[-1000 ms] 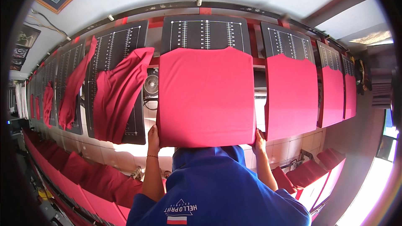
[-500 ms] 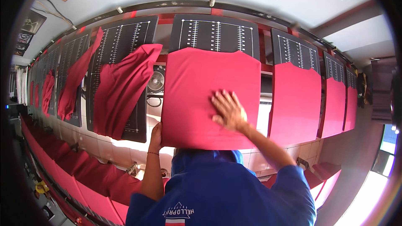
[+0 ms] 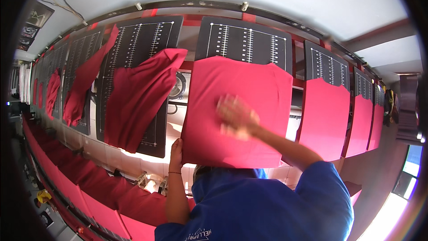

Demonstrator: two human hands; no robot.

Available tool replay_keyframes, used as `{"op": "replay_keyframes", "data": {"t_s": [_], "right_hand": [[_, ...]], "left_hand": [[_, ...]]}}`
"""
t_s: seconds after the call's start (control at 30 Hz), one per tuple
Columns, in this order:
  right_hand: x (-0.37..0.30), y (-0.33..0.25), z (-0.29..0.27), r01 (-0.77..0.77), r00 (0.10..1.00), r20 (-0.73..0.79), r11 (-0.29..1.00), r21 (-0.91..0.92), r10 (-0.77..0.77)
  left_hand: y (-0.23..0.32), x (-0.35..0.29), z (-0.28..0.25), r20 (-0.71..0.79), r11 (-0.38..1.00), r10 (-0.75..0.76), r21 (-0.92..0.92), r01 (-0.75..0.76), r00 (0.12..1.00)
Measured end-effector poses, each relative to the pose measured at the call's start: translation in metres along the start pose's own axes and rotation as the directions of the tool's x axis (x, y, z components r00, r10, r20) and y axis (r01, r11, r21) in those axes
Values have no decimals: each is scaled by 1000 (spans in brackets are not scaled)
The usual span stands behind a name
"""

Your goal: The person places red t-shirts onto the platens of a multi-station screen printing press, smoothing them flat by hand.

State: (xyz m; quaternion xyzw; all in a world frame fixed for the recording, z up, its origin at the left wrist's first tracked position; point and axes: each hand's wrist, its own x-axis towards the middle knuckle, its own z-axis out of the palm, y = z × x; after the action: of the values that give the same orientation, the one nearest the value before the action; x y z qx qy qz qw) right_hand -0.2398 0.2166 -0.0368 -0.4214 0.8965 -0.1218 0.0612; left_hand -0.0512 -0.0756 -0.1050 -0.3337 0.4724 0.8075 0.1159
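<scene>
Head view | plain red cloth (image 3: 267,105) over black rectangular board (image 3: 261,44): likely light, soft; take near edge | right hand (image 3: 237,117): grip blurred, looks spread | left hand (image 3: 176,152), left edge: grip unclear

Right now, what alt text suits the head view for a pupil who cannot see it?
A person's blurred right hand is on or just above red fabric covering most of a black rectangular board with white scales; the left hand is at its near left corner. Crumpled red cloth lies on a similar board to the left.
</scene>
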Motion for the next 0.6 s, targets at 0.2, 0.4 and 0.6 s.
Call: {"op": "replay_keyframes", "data": {"t_s": [0.2,0.4,0.6], "right_hand": [[163,32,-5,-306,923,-251,952,-23,290],[15,-153,11,381,849,297,895,231,-437],[35,-6,8,-10,980,-194,990,142,38]], "left_hand": [[4,8,-6,0,972,35,234,-34,999],[56,-40,44,-138,652,428,731,-200,893],[34,-46,107,301,-102,529,951,-293,793]]}}
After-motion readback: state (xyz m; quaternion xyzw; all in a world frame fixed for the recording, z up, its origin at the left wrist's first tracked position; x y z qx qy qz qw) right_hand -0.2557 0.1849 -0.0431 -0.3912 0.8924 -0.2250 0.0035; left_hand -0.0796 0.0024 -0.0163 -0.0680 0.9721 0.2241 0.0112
